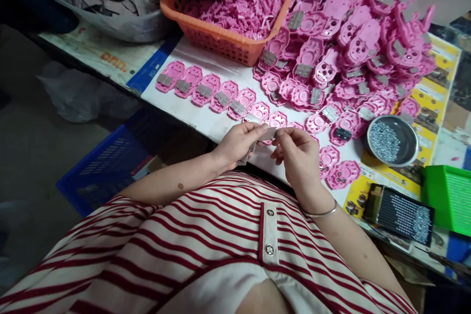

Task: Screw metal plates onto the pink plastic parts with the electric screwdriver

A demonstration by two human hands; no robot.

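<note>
My left hand [237, 143] is closed around several small grey plates [245, 158], its thumb pressing on a thin grey plate [270, 133] at the front. The thumb and fingers of my right hand [300, 159] pinch the other end of that plate. Both hands are over the near edge of the table. Just beyond them runs a slanting row of pink plastic pieces [225, 97]; those on the left each carry a grey plate [203, 90]. To the right of my right hand lie more pink pieces [344, 174] with no plate seen on them.
A large heap of pink pieces [362, 34] covers the back right. An orange basket [221, 39] holds pink scraps, beside a basin [121, 27] of grey plates. At right are a metal bowl [412, 154] of small screws, a black screw tray [401, 213] and a green box [436, 196].
</note>
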